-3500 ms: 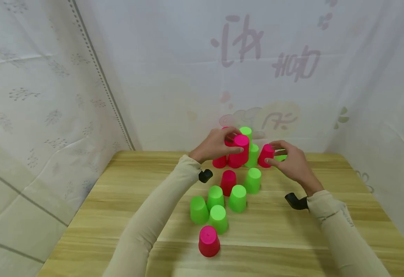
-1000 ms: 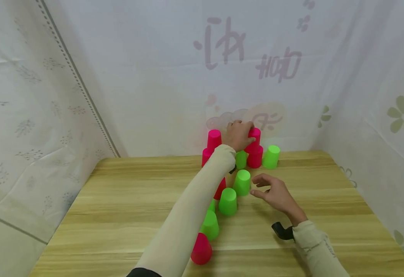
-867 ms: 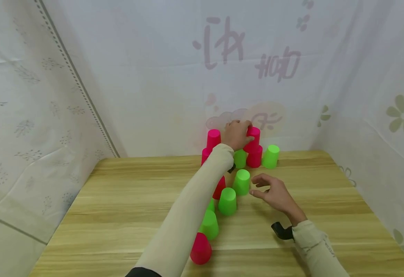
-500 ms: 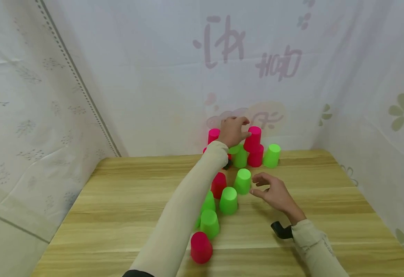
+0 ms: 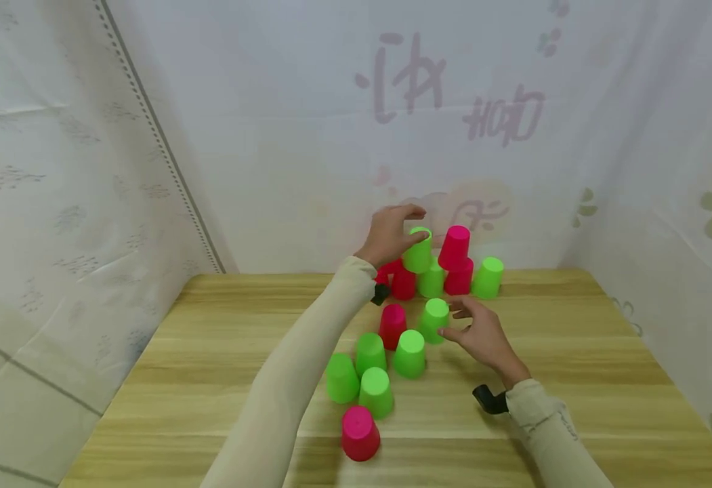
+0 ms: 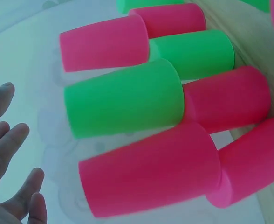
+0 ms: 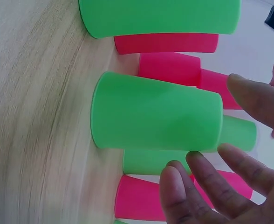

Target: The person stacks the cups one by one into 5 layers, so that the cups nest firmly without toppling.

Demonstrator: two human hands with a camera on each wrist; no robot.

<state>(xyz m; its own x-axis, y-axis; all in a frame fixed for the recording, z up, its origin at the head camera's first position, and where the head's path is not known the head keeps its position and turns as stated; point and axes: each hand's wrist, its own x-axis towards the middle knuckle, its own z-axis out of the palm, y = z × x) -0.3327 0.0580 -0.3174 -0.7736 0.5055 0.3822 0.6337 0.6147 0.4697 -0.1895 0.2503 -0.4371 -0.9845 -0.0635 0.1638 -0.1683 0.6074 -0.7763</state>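
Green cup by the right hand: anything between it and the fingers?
Nothing visible: the right hand is right beside the green cup. The pink cup left of it is on the side away from the hand.

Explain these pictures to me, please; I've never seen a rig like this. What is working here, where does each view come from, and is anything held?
There is no robot: a person works with two bare hands. The wide picture comes from a camera on the head, looking down; the two close ones come from cameras worn on the wrists, so cups look sideways there.

On the wooden table stand green cups and pink cups, all upside down. Along the back, some rest on others as a second tier.

The left hand holds nothing; its own camera shows a gap to the cups. The right hand reaches around a single green cup; whether it touches, I can't tell.
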